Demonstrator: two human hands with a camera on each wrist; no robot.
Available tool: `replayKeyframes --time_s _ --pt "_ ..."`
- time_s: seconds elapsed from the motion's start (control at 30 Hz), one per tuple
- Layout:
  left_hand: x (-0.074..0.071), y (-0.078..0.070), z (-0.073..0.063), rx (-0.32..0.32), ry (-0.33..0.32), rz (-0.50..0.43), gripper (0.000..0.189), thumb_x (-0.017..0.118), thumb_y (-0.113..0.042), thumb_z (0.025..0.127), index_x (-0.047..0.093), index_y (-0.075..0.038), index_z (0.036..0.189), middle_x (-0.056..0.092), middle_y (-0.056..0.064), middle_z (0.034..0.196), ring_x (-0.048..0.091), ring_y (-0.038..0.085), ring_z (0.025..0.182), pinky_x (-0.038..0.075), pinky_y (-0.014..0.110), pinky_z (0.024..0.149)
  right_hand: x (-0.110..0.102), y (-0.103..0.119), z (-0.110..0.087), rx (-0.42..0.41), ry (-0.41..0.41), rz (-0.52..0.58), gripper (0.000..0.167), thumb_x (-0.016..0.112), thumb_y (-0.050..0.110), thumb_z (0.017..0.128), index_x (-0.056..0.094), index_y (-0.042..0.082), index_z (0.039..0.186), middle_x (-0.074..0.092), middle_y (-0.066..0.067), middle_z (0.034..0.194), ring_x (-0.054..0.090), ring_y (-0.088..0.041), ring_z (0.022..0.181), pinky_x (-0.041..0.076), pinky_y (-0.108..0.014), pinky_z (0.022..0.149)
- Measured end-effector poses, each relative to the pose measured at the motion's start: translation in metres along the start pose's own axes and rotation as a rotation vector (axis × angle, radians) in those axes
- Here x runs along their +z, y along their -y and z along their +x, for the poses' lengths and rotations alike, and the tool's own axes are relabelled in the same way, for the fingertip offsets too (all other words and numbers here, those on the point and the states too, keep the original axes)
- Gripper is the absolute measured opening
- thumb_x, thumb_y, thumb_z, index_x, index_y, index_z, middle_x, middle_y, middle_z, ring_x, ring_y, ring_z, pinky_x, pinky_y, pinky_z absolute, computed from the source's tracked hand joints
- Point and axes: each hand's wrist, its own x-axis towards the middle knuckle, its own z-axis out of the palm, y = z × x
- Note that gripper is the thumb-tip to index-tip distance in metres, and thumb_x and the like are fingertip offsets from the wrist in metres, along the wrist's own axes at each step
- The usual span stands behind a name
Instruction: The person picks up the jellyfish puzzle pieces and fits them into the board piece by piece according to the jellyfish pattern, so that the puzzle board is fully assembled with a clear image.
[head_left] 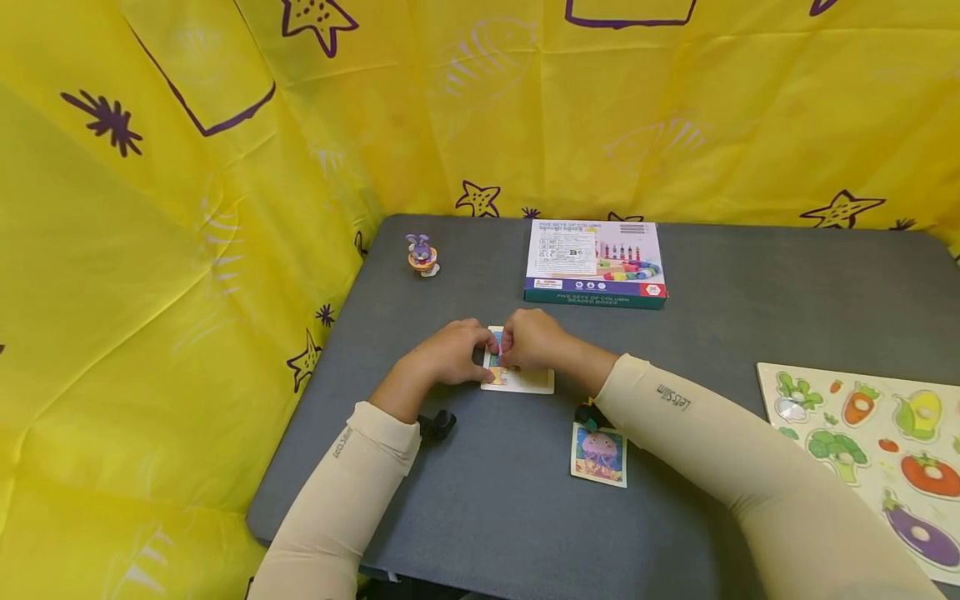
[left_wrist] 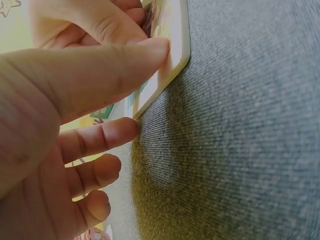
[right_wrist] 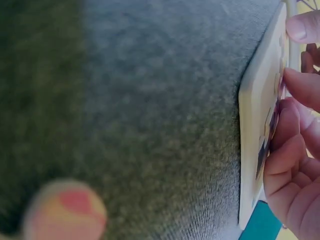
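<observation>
A small jigsaw board [head_left: 528, 383] with a pale frame lies flat on the dark grey table, partly covered by both hands. My left hand [head_left: 453, 352] spans its left side. In the left wrist view the straight thumb [left_wrist: 145, 52] presses on the board's face, and the index fingertip [left_wrist: 127, 129] meets the edge; the other fingers hang loosely bent. With bent fingers and thumb, my right hand [head_left: 536, 337] pinches a small colourful puzzle piece [head_left: 498, 337] low over the board's picture. In the right wrist view those fingers [right_wrist: 285, 165] hide most of the piece.
A jellyfish picture card [head_left: 600, 458] lies below the right forearm. Behind the hands is a beaded-column toy box [head_left: 592, 262]; a purple rabbit figure [head_left: 422, 254] stands at the back left. At right lies a vegetable puzzle board [head_left: 873, 400]. Yellow cloth [head_left: 450, 100] hangs around the table.
</observation>
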Motion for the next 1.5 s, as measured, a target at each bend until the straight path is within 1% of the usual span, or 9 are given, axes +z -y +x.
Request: replayKeyframes --time_s 0.23,0.37,0.47,0.6,0.7,0.87,1.1,1.27,1.5 --pt "0.003 -0.005 0.007 -0.014 -0.003 0.06 0.035 0.088 -0.029 0.081 0.07 -0.016 0.108 0.06 0.005 0.105 0.055 0.025 0.102 0.045 0.04 0.095 -0.003 -0.004 -0.002 0.018 -0.003 0.015 0.022 0.084 0.027 0.084 0.072 0.015 0.071 0.067 0.002 0.07 0.06 -0.018 0.073 0.044 -0.027 0.06" --pt "0.004 -0.007 0.011 -0.019 0.006 0.101 0.034 0.087 -0.03 0.081 0.07 -0.016 0.108 0.06 0.005 0.106 0.057 0.027 0.105 0.046 0.041 0.096 -0.012 -0.011 -0.01 0.007 -0.011 0.008 0.013 0.08 0.025 0.086 0.074 0.014 0.081 0.068 0.0 0.079 0.06 -0.019 0.075 0.045 -0.028 0.062" --pt "0.005 -0.009 0.012 -0.02 0.018 0.127 0.034 0.085 -0.03 0.083 0.069 -0.017 0.11 0.059 0.005 0.108 0.057 0.028 0.108 0.047 0.043 0.096 -0.024 -0.017 -0.023 -0.005 0.004 -0.022 0.011 0.078 0.024 0.086 0.075 0.014 0.091 0.068 -0.002 0.085 0.06 -0.02 0.079 0.047 -0.031 0.066" --pt "0.004 -0.016 0.01 -0.024 0.033 0.143 0.034 0.083 -0.03 0.085 0.068 -0.017 0.113 0.058 0.005 0.111 0.055 0.027 0.109 0.046 0.045 0.097 -0.039 -0.027 -0.049 0.01 0.093 -0.074 0.019 0.08 0.025 0.086 0.074 0.015 0.1 0.067 -0.003 0.091 0.06 -0.021 0.084 0.049 -0.037 0.076" --pt "0.002 -0.022 0.01 0.007 0.047 0.112 0.032 0.081 -0.028 0.087 0.067 -0.017 0.114 0.058 0.004 0.11 0.054 0.026 0.108 0.045 0.043 0.098 -0.045 -0.038 -0.068 0.032 0.153 -0.115 0.024 0.084 0.026 0.084 0.072 0.015 0.102 0.067 -0.004 0.095 0.06 -0.022 0.088 0.051 -0.042 0.082" --pt "0.002 -0.028 0.011 0.072 0.082 0.068 0.032 0.08 -0.022 0.087 0.067 -0.019 0.116 0.06 0.003 0.112 0.053 0.025 0.111 0.043 0.042 0.101 -0.043 -0.057 -0.096 0.04 0.178 -0.156 0.029 0.088 0.028 0.079 0.071 0.014 0.098 0.065 -0.002 0.092 0.057 -0.022 0.087 0.049 -0.042 0.083" --pt "0.005 -0.025 0.01 0.074 0.085 0.081 0.034 0.081 -0.022 0.088 0.068 -0.022 0.12 0.061 0.003 0.114 0.054 0.027 0.115 0.042 0.042 0.105 -0.03 -0.07 -0.122 0.031 0.112 -0.171 0.026 0.089 0.029 0.077 0.069 0.015 0.085 0.059 0.0 0.083 0.053 -0.021 0.081 0.045 -0.039 0.074" --pt "0.006 -0.023 0.008 0.075 0.082 0.078 0.036 0.08 -0.022 0.089 0.069 -0.02 0.122 0.061 0.003 0.114 0.053 0.025 0.113 0.041 0.04 0.105 -0.026 -0.071 -0.125 0.018 0.079 -0.125 0.022 0.087 0.024 0.08 0.067 0.015 0.082 0.058 0.0 0.08 0.052 -0.02 0.079 0.043 -0.036 0.072" --pt "0.004 -0.026 0.006 0.107 0.09 0.051 0.03 0.078 -0.015 0.089 0.07 -0.015 0.118 0.061 0.006 0.094 0.05 0.02 0.095 0.039 0.035 0.087 -0.031 -0.069 -0.118 0.01 0.064 -0.011 0.017 0.082 0.016 0.086 0.066 0.015 0.079 0.059 0.001 0.074 0.054 -0.016 0.071 0.044 -0.03 0.065"
